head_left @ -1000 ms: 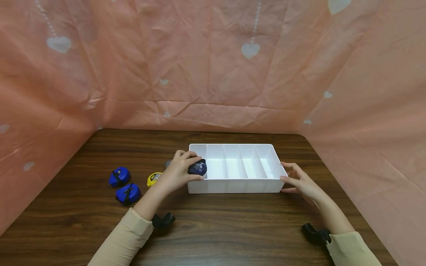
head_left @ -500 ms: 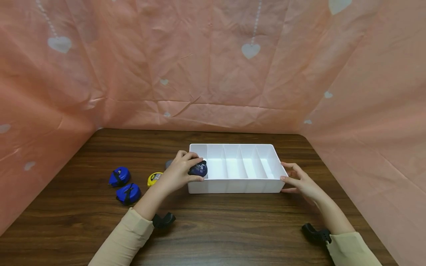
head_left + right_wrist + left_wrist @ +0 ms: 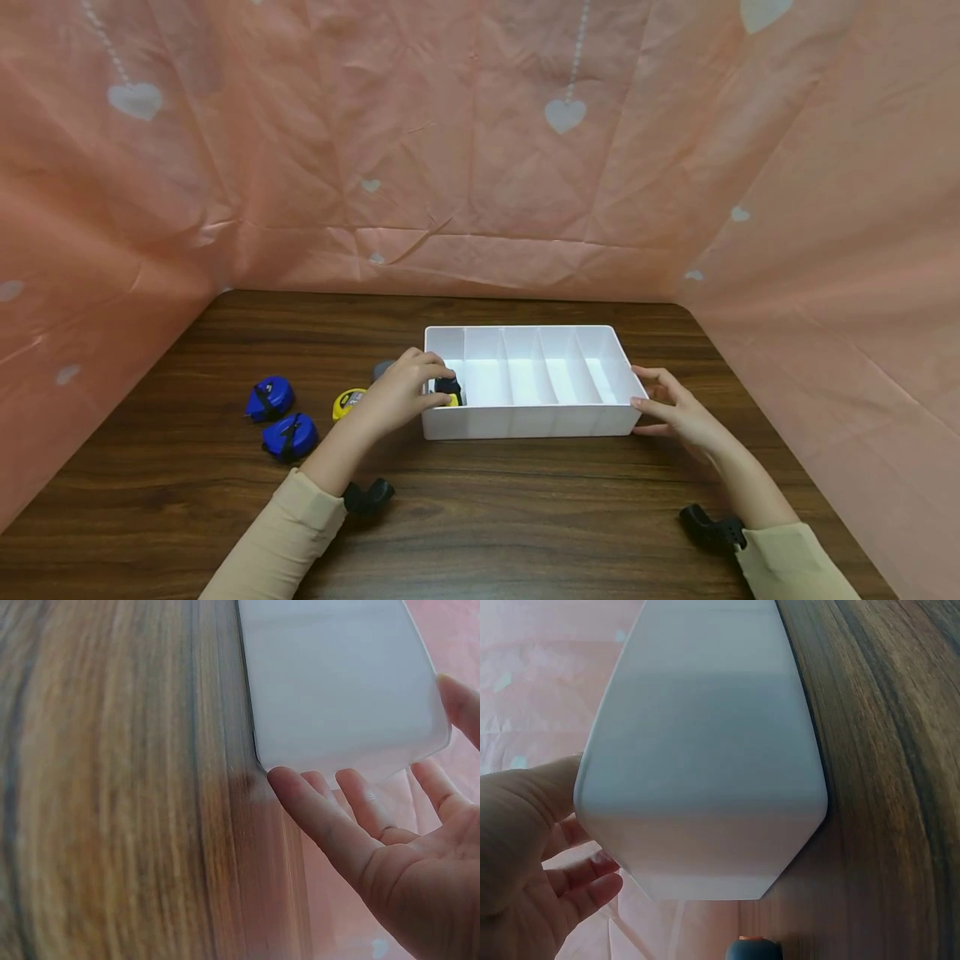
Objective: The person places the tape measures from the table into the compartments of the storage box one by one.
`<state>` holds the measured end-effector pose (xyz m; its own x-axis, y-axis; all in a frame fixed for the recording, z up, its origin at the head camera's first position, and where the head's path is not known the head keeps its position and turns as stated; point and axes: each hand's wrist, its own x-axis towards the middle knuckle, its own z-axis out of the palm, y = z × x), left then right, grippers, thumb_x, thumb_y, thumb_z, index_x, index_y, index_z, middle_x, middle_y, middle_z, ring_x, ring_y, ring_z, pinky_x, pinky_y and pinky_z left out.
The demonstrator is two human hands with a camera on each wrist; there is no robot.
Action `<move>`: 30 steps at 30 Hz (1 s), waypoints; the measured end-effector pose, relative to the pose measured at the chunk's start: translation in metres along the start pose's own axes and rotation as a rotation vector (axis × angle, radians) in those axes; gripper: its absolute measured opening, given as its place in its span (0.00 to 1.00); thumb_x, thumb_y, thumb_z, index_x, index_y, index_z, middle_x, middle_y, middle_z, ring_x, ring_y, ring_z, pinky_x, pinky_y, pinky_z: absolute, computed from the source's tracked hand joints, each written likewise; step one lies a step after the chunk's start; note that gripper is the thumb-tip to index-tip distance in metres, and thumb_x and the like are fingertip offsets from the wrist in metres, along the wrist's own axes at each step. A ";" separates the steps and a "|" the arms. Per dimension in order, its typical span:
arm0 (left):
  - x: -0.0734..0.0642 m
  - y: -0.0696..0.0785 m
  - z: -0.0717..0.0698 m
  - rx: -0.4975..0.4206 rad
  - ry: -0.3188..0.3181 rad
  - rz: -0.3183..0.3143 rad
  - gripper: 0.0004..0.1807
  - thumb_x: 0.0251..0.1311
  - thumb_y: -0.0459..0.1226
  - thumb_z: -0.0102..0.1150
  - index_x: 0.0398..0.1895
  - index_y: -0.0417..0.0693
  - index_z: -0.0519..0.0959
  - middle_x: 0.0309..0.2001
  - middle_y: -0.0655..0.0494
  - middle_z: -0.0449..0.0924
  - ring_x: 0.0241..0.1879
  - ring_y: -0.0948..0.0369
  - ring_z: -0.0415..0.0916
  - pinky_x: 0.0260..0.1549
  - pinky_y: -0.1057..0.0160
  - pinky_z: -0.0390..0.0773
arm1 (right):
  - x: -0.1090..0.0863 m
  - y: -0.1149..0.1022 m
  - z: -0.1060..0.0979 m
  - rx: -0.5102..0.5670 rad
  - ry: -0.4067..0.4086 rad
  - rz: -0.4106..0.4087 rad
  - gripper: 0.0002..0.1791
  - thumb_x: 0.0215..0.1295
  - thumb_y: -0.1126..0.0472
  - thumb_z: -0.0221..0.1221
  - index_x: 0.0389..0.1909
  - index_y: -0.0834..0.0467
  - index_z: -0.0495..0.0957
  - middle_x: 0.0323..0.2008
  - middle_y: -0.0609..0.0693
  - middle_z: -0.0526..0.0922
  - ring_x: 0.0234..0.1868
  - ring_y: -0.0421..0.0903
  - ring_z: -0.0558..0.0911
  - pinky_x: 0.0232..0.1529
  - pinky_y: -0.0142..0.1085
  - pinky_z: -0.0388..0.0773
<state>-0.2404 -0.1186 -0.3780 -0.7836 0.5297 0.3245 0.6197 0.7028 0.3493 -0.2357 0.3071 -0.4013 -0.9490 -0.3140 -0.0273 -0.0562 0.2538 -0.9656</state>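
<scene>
In the head view, a white divided box (image 3: 525,422) stands on the table. My left hand (image 3: 401,385) reaches over its left end and holds a dark tape measure (image 3: 450,388) with a yellow edge, low in the leftmost compartment. The left wrist view shows my thumb and fingers passing over the rim, the box wall hiding the tape measure. My right hand (image 3: 678,408) rests at the box's right end. In the right wrist view, its spread, fairly straight fingers (image 3: 322,817) touch the end wall, with the thumb at the rim.
Two blue tape measures (image 3: 269,398) with black straps lie on the left of the wooden table (image 3: 517,517). A yellow tape measure (image 3: 346,402) and a grey object (image 3: 381,368) sit partly behind my left hand. Pink cloth (image 3: 450,167) hangs around the table.
My left hand has lowered the tape measure deeper into the leftmost compartment. The tape measure has turned, so its yellow edge shows instead of its printed face. The right hand stays put.
</scene>
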 end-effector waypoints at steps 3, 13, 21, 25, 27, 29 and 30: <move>0.000 -0.002 0.001 -0.006 0.008 0.012 0.17 0.53 0.40 0.70 0.46 0.43 0.84 0.43 0.53 0.79 0.45 0.55 0.70 0.45 0.56 0.73 | 0.000 0.000 0.000 0.003 0.004 0.002 0.33 0.70 0.62 0.56 0.69 0.64 0.52 0.54 0.70 0.60 0.46 0.52 0.76 0.43 0.54 0.78; -0.003 -0.006 -0.003 -0.049 0.019 0.067 0.17 0.55 0.40 0.69 0.48 0.44 0.83 0.46 0.55 0.79 0.49 0.56 0.71 0.49 0.55 0.72 | 0.000 0.001 0.000 0.003 0.004 0.001 0.33 0.70 0.62 0.56 0.69 0.64 0.52 0.53 0.70 0.61 0.46 0.52 0.76 0.43 0.54 0.78; -0.003 -0.005 -0.009 -0.013 -0.012 0.086 0.17 0.57 0.41 0.67 0.49 0.45 0.83 0.49 0.55 0.80 0.53 0.54 0.71 0.53 0.47 0.68 | 0.000 -0.001 0.000 0.014 -0.003 -0.009 0.32 0.70 0.62 0.55 0.69 0.64 0.52 0.52 0.70 0.63 0.46 0.50 0.77 0.42 0.53 0.78; -0.005 -0.003 -0.012 0.014 -0.043 0.075 0.18 0.59 0.42 0.65 0.51 0.46 0.82 0.51 0.55 0.80 0.56 0.54 0.69 0.55 0.47 0.66 | -0.001 -0.002 0.000 0.019 -0.004 -0.009 0.32 0.70 0.62 0.55 0.69 0.64 0.52 0.52 0.69 0.64 0.45 0.50 0.77 0.43 0.54 0.78; -0.006 -0.001 -0.014 0.029 -0.053 0.073 0.19 0.60 0.43 0.65 0.52 0.46 0.81 0.52 0.55 0.79 0.57 0.54 0.69 0.55 0.47 0.66 | -0.001 -0.002 0.001 0.019 0.001 -0.004 0.32 0.70 0.62 0.55 0.69 0.63 0.52 0.51 0.68 0.64 0.45 0.50 0.77 0.43 0.54 0.78; -0.007 0.001 -0.015 0.044 -0.060 0.066 0.20 0.60 0.44 0.64 0.54 0.46 0.81 0.53 0.54 0.79 0.57 0.54 0.69 0.56 0.46 0.65 | 0.000 -0.001 0.001 0.016 0.005 -0.001 0.32 0.69 0.62 0.56 0.68 0.63 0.53 0.50 0.68 0.64 0.45 0.50 0.78 0.43 0.54 0.77; -0.007 0.002 -0.017 0.051 -0.061 0.063 0.20 0.60 0.44 0.64 0.54 0.46 0.80 0.53 0.54 0.78 0.58 0.53 0.68 0.57 0.46 0.65 | 0.000 0.000 0.000 0.015 0.005 -0.002 0.32 0.69 0.62 0.56 0.68 0.63 0.53 0.50 0.67 0.65 0.44 0.50 0.78 0.43 0.54 0.78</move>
<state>-0.2326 -0.1289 -0.3651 -0.7450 0.6009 0.2898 0.6665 0.6892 0.2842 -0.2355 0.3067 -0.4015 -0.9505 -0.3096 -0.0241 -0.0535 0.2395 -0.9694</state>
